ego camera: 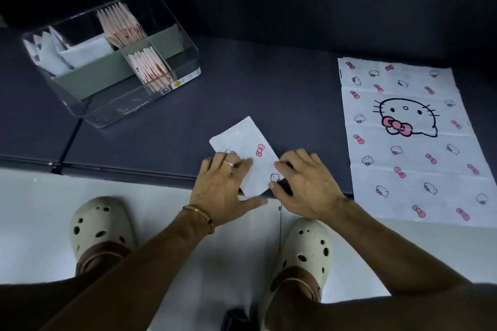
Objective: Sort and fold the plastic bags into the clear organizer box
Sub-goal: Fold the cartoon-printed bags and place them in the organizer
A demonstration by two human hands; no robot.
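A white cartoon-cat bag with pink bows (248, 142), folded into a narrow strip, lies near the front edge of the dark surface (269, 83). My left hand (224, 191) presses flat on its near left part, fingers spread. My right hand (306, 185) rests at the strip's right edge with curled fingers and its thumb at the near corner. The clear organizer box (172, 62) stands at the far left, with folded pink and white bags upright in its grey-divided compartments. A second bag of the same print (408, 164) lies unfolded flat on the right.
The dark surface is low, with a seam (71, 140) on the left below the box. White floor (166, 212) lies in front, where my two cream clogs (99, 223) stand. A small dark object (234, 320) sits on the floor between my legs.
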